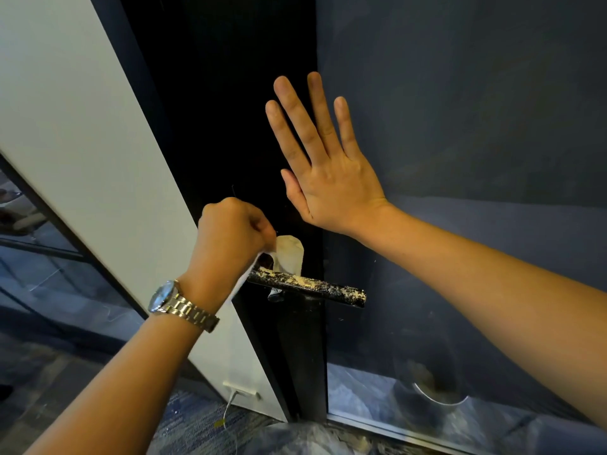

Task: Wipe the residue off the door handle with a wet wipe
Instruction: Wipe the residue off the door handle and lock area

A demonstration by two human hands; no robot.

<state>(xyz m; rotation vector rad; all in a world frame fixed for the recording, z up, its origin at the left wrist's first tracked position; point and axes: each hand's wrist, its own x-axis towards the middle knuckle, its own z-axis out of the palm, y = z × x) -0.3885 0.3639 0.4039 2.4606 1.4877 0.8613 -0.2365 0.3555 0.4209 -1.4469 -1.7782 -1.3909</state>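
Fingers of the left hand [230, 238] pinch the crumpled white wet wipe [289, 254] at the inner end of the black lever door handle [328, 289], right hand [331, 178] splayed flat on the dark door [427, 93]; so bunched, it may only smear the pale crust.

I count from my station: two bare hands, one left hand [230, 231], one right hand [328, 178]. One crumpled white wet wipe [289, 254]. One black bar-shaped door handle [315, 287], speckled with pale residue. One silver metal-link wristwatch [174, 303]. One black door [230, 93]. One white wall panel [65, 93]. One thin white cable [230, 405], low by floor.
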